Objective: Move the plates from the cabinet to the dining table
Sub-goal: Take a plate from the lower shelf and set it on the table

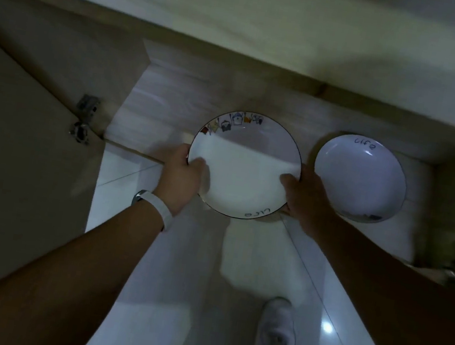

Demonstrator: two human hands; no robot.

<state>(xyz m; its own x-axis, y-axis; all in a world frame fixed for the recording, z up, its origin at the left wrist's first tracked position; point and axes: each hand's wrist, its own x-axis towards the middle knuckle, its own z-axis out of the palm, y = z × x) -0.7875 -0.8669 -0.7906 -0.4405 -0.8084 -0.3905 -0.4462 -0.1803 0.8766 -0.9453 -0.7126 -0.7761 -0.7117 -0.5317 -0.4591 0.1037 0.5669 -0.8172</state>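
A white plate (242,171) with a dark rim, small coloured drawings along its far edge and the word "life" near me sits half over the front edge of the cabinet shelf (164,109). My left hand (181,177) grips its left rim, thumb on top. My right hand (302,195) grips its right rim the same way. A second, similar white plate (360,177) lies on the shelf just to the right, apart from both hands.
The open cabinet door (27,142) with two metal hinges (83,118) stands at my left. Another hinge shows at the right edge. Glossy white floor tiles (174,282) lie below, with my white shoe (274,342) on them. A pale countertop runs above the shelf.
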